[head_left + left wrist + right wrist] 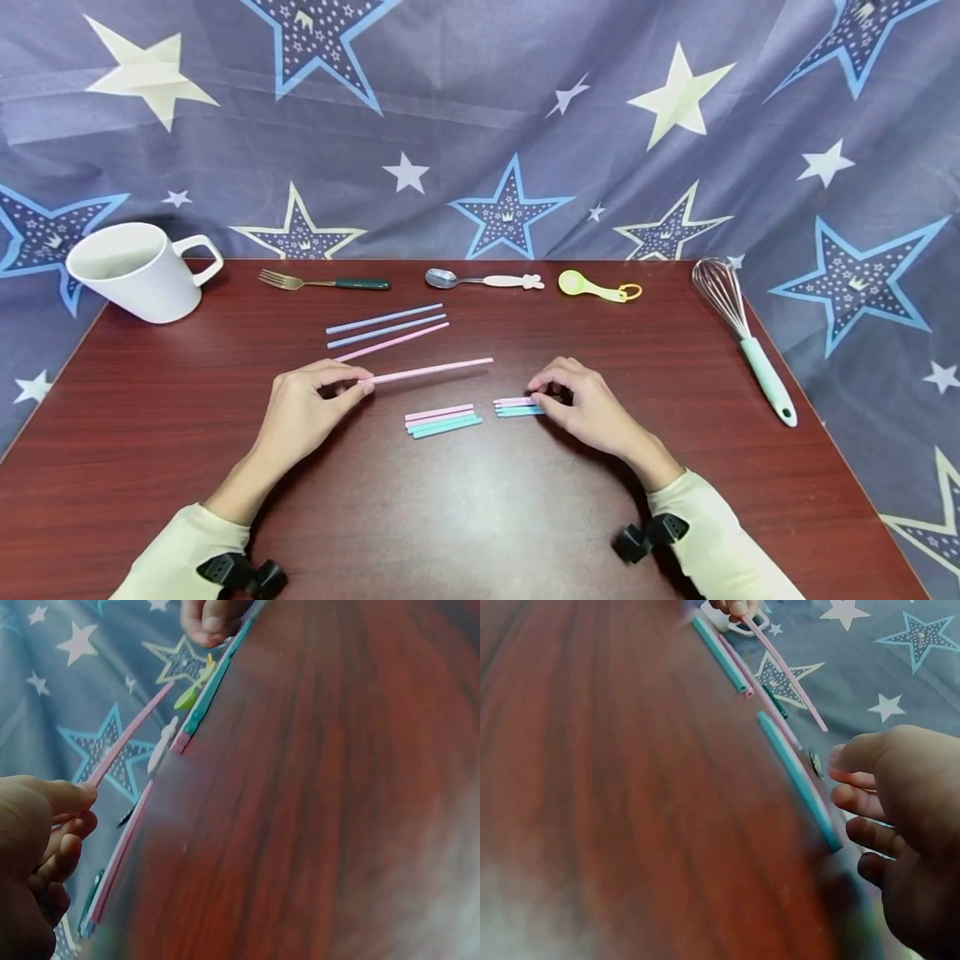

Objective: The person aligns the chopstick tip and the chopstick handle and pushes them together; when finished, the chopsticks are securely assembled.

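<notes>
My left hand (311, 408) pinches one end of a long pink straw (435, 369) between thumb and fingers. In the left wrist view that straw (127, 742) slants up from the fingertips, raised off the table. Behind the hand lie two blue straws (386, 318) and another pink straw (397, 341). My right hand (581, 400) hovers at the right end of a small group of short pink and teal straw pieces (513, 407), overlapping it in the head view. Its fingers are loosely bent with nothing between them, as the right wrist view shows. A second short group (442, 421) lies between the hands.
Along the back stand or lie a white mug (153, 271), a fork with a green handle (330, 282), a spoon with a white handle (480, 280) and a yellow measuring spoon (596, 287). A whisk (750, 346) lies at the right edge. Star-patterned cloth (450, 100) hangs behind.
</notes>
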`<state>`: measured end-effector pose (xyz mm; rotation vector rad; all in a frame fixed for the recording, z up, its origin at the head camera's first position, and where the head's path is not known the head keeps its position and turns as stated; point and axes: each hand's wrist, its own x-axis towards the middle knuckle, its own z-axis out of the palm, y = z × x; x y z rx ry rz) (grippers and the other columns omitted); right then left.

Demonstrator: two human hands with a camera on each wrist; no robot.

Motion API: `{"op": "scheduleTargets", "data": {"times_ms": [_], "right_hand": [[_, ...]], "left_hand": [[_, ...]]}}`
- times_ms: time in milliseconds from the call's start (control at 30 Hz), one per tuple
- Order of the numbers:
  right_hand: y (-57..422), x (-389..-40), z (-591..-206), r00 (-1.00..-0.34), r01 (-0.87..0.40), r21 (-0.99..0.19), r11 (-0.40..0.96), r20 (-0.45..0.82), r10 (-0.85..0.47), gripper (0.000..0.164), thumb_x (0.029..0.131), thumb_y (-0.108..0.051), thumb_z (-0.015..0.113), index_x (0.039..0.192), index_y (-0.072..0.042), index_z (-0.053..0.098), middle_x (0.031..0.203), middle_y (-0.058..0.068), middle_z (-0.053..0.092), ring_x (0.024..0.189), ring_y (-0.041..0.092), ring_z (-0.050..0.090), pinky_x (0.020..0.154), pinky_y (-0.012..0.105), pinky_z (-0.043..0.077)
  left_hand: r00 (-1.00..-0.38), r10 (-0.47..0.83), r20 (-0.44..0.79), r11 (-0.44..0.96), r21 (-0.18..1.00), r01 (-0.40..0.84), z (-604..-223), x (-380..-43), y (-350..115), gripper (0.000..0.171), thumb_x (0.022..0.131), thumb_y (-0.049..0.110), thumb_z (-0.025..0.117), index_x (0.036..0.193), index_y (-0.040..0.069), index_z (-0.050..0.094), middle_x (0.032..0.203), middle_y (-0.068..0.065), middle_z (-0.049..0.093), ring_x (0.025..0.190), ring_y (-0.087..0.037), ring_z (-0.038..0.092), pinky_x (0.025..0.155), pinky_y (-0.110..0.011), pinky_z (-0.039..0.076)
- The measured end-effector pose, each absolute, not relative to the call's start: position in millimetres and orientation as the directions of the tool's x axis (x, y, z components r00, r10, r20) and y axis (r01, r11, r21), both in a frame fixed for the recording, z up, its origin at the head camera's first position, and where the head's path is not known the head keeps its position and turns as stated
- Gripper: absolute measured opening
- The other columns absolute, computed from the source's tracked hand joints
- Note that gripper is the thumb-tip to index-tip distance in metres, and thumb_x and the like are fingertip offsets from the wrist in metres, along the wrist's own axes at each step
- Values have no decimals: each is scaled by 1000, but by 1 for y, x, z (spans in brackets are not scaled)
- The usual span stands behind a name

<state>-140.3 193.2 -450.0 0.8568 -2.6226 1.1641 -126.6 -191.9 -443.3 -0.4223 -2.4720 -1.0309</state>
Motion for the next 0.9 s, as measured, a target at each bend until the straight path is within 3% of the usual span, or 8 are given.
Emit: {"op": "scheduleTargets", "data": {"times_ms": [267,533,700,900], "right_hand": [[193,-140,-455,-817,-564,-611,556,313,-484,10,89,-13,80,99,-15,77,92,-5,69,88,11,58,77,26,48],[192,-138,-459,-823,-558,-599,574,312,-475,11,89,-14,81,98,-18,77,91,-8,67,88,9,57,76,27,47],[191,-138,-459,-823,-559,-596,577,313,-474,10,89,-14,80,98,-18,77,92,-7,68,89,9,57,76,27,47],[191,-138,-458,-825,-557,-587,587,307,-475,10,89,-15,80,98,-18,77,92,-8,67,89,9,56,76,28,47]], "left_hand": [[-854,31,519,717,584,381,-451,-136,-208,11,79,11,89,86,17,84,81,5,76,64,12,47,59,-11,35],[-865,23,501,756,558,343,-458,-140,-214,10,79,11,88,86,16,84,84,2,77,73,-9,59,64,-15,37],[-874,14,486,775,547,317,-461,-141,-215,7,80,13,87,86,15,84,85,0,76,79,-8,62,69,-20,40],[-875,2,485,774,553,308,-464,-141,-215,6,81,13,86,84,15,82,78,3,71,72,-4,55,67,-19,37]]}}
